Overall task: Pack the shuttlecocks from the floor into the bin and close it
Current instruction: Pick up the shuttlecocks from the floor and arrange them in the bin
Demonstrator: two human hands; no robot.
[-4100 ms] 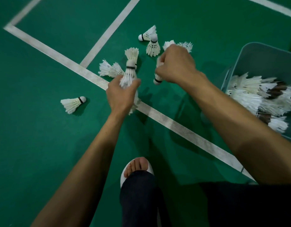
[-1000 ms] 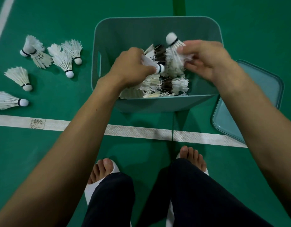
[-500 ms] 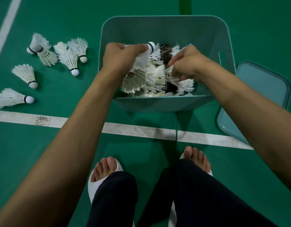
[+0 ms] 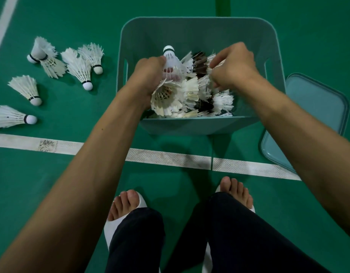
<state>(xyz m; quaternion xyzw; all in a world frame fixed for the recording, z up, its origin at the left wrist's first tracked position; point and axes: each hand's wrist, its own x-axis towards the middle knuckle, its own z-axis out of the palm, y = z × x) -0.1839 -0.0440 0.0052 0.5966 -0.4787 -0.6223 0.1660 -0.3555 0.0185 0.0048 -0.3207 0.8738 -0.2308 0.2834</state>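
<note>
Shuttlecocks (image 4: 192, 91) heap inside the open bin (image 4: 197, 30). The left hand (image 4: 148, 75) fingers clutch a bunch over it; the right hand (image 4: 234, 65) fingers curl into the feathers. Next, likely gather the loose shuttlecocks (image 4: 85, 67) on the floor (image 4: 71, 107), then fit the lid (image 4: 316, 107).

Both grips sit inside the open bin (image 4: 197, 32), the left grip (image 4: 148, 75) closed around a clump of shuttlecocks (image 4: 170, 89) and the right grip (image 4: 233, 66) curled into the heap. Beyond the grips the far part of the bin is bare, with room above the feathers. Below them the pile fills the near half up to the near wall, which blocks a straight pull toward the body. Left of the left grip, past the bin wall, loose shuttlecocks (image 4: 81, 67) dot the floor (image 4: 52, 194) with open gaps between. Right of the right grip, beyond the wall, lies the lid (image 4: 318, 107).
</note>
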